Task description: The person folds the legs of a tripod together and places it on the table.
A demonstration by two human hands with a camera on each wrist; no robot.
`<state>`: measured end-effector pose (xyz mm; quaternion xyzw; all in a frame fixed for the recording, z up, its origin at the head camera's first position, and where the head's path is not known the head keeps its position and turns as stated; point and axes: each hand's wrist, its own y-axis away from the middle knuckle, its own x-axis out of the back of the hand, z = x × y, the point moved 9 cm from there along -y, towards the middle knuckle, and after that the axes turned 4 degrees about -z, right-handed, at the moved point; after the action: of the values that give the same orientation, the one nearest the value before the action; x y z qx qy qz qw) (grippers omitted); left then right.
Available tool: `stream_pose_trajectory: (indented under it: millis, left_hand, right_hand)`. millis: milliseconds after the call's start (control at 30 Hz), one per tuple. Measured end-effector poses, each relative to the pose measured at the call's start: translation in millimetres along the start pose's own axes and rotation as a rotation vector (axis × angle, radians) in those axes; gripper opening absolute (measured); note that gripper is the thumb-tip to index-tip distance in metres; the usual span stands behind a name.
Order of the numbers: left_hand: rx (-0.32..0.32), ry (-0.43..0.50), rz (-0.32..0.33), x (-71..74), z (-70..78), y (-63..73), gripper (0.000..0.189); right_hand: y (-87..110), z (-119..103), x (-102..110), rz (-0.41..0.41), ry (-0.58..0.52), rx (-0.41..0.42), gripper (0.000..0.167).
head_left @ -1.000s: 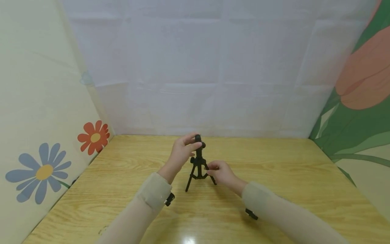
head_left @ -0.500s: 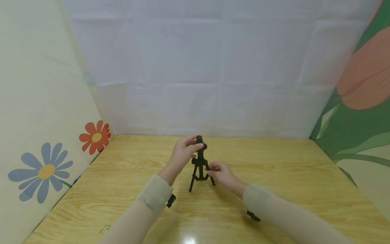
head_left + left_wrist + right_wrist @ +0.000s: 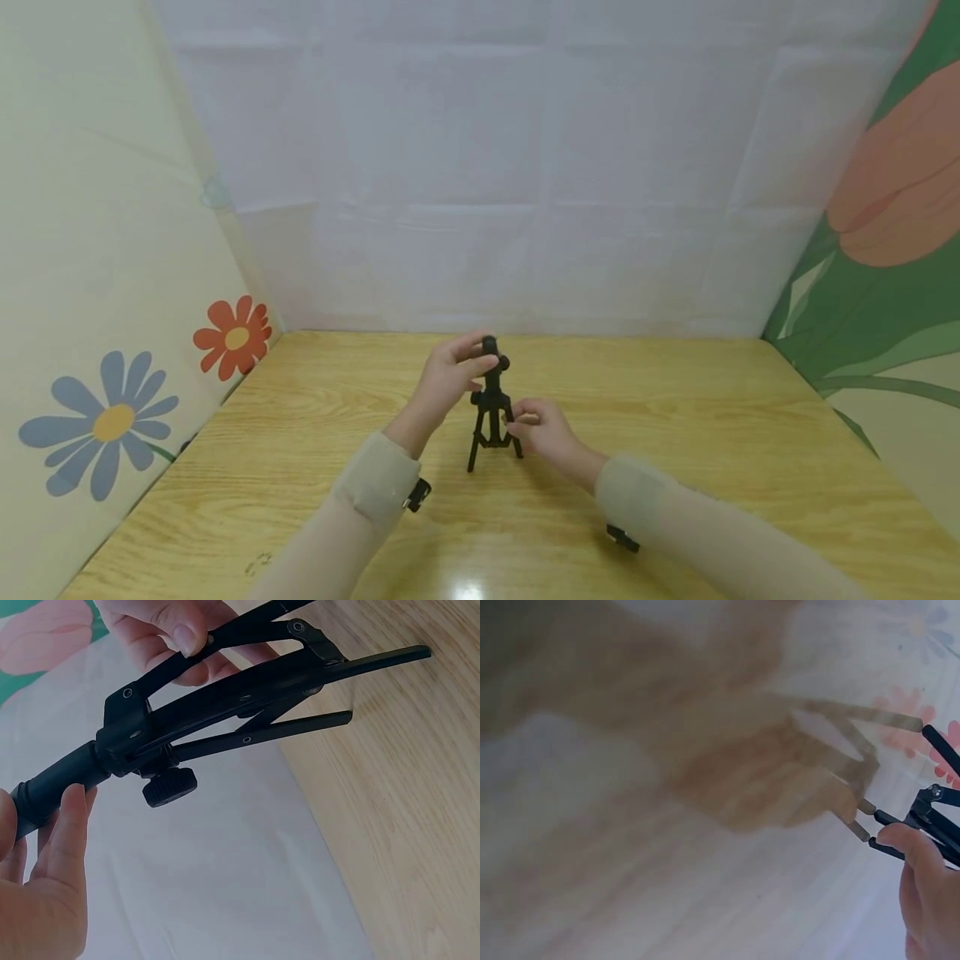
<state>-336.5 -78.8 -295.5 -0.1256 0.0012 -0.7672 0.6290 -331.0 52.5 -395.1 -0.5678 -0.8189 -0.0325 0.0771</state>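
A small black mini tripod (image 3: 493, 402) stands upright on the wooden table, its legs partly spread. My left hand (image 3: 441, 382) holds its upper column, thumb on the near side and fingers wrapped behind. Lower on the right, my right hand (image 3: 551, 435) pinches one leg. The left wrist view shows the right thumb (image 3: 184, 639) pressing that leg, with fingers behind it. A ribbed knob (image 3: 170, 787) sticks out under the tripod's collar there. In the right wrist view, the leg tips (image 3: 885, 817) meet their reflections in the tabletop; the upper column is out of frame.
The wooden table (image 3: 300, 467) runs back to a creased white sheet (image 3: 450, 167). Flower-printed panels flank it: a blue flower (image 3: 112, 423) and a red flower (image 3: 236, 337) at left, a large tulip (image 3: 892, 192) at right. Black wrist cameras (image 3: 417, 495) sit below both cuffs.
The tripod's legs have drawn closer together, the left foot shifting right and the right foot inward. Both hands keep their hold in nearly the same places.
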Motion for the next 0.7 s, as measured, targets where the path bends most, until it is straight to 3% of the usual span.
stream_pose_trajectory:
  millis: [233,467,700]
  left_hand:
    - [-0.007,0.027,-0.022,-0.1,0.2,1.8,0.038]
    - [0.005,0.05,-0.074,-0.9,-1.6,2.8,0.038]
    - [-0.004,0.055,-0.118,-2.2,-1.5,2.8,0.037]
  right_hand:
    - [0.4,2,-5,-0.048,-0.081,0.009,0.008]
    - [0.6,1,-11,-0.114,-0.073,0.025,0.007]
    - [-1.3,3,-13,-0.184,-0.099,-0.011,0.043]
